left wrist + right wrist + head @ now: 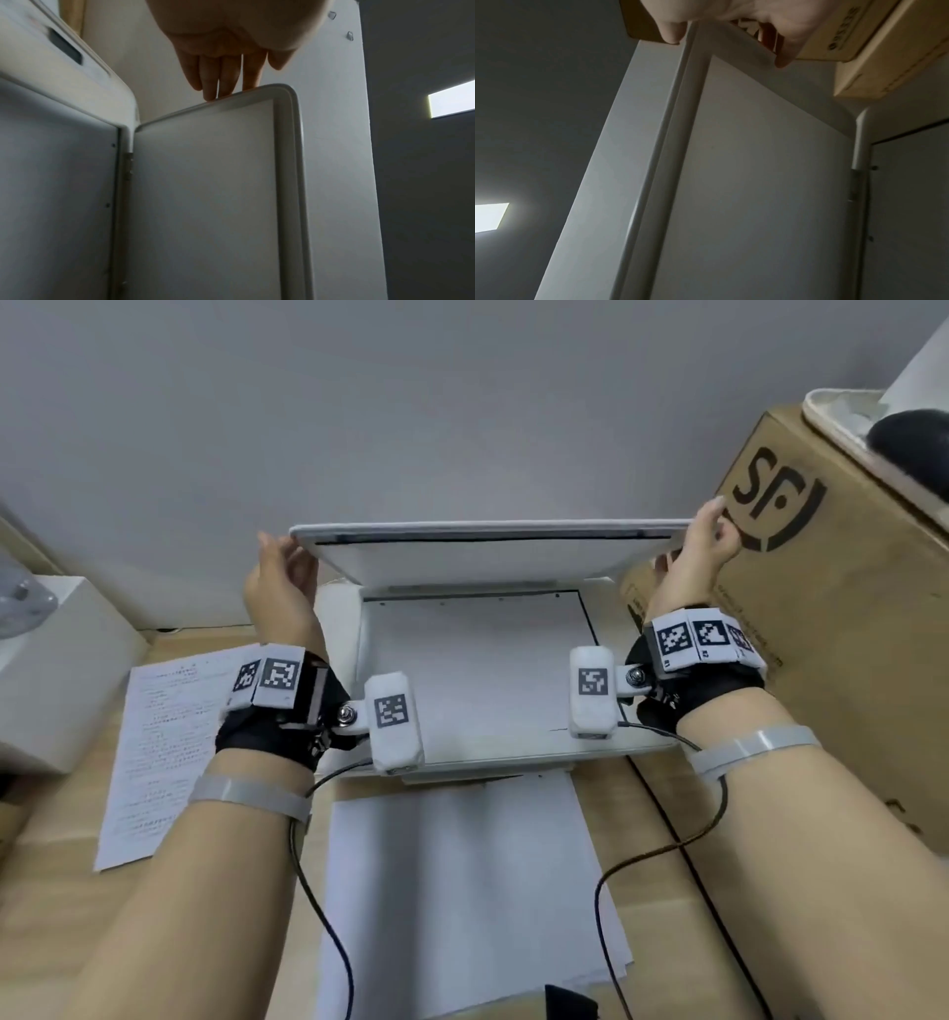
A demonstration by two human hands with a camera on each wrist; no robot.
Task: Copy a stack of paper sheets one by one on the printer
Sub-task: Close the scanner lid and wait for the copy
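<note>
Both hands at the raised scanner lid (pixel 488 552) of the white printer (pixel 354 629), one at each far corner.

The left hand (pixel 280 588) lays straight fingers (pixel 223 81) on the lid's left edge, its grip apart; the right hand (pixel 701 552) pinches the right corner, thumb (pixel 786 50) beneath. A blank sheet (pixel 477 670) lies on the glass below and between the hands. More blank sheets (pixel 462 891) lie on the table (pixel 46 891) before the printer; a printed page (pixel 159 752) lies left.
</note>
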